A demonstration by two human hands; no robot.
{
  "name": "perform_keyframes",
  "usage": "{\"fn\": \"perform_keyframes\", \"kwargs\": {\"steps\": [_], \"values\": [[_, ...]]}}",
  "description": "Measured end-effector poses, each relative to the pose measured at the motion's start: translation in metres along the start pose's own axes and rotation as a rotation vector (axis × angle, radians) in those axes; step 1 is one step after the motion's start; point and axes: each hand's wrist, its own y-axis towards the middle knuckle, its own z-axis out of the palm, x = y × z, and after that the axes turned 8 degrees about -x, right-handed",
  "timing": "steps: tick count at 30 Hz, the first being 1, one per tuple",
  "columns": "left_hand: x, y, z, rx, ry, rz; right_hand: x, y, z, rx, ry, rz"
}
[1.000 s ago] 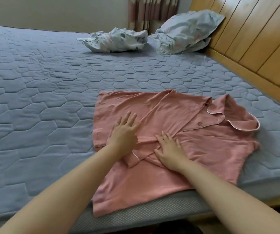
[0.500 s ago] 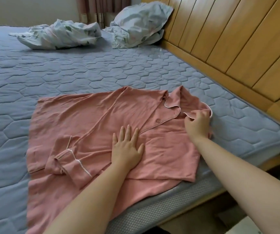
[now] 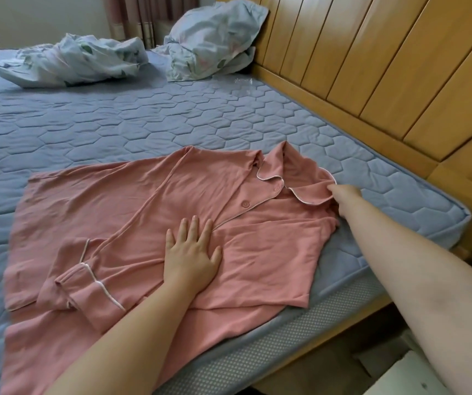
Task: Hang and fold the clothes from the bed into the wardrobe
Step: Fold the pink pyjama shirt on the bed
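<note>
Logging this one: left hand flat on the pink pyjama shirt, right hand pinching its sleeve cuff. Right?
Not quite: the head view shows the right hand pinching the collar, not the sleeve cuff. The left hand does lie flat on the pink pyjama shirt.

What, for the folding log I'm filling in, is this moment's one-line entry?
stage: shirt part-folded on bed | left hand: flat on shirt front | right hand: pinching collar
</note>
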Motion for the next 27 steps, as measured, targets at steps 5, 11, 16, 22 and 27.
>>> {"fn": "perform_keyframes", "kwargs": {"steps": [5, 11, 16, 22, 27], "values": [[-0.002, 0.003, 0.001, 0.027, 0.061, 0.004, 0.015, 0.005, 0.003, 0.084, 0.128, 0.173], [-0.002, 0.003, 0.003, 0.009, 0.057, 0.005, 0.015, -0.004, -0.013, 0.121, 0.483, 0.324], [-0.001, 0.002, 0.002, 0.017, 0.064, 0.007, 0.005, -0.008, -0.014, 0.015, 0.140, 0.250], [-0.001, 0.002, 0.002, 0.008, 0.056, 0.011, 0.013, -0.027, -0.013, -0.332, -0.285, -0.503], [-0.001, 0.002, 0.002, 0.004, 0.046, 0.010, -0.015, -0.049, -0.014, -0.132, -0.369, -1.025]]}}
